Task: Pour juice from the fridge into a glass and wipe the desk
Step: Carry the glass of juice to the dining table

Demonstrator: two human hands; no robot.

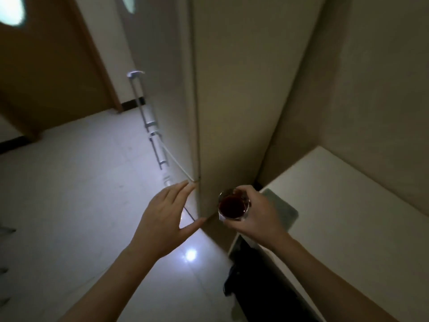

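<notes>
The right hand (253, 213) is wrapped around a glass (233, 206) of dark juice, held beside the fridge (232, 89) corner. The left hand (166, 219), fingers spread, reaches the closed door's edge (contact unclear in the dim light). The pale surface (348, 205) runs off-frame; a cloth (282, 208) lies partly hidden behind the right hand.

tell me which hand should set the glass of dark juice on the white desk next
Right. The right hand already has its grip on the clear glass of dark juice, beside the white desk. The left hand is open by the fridge.
</notes>
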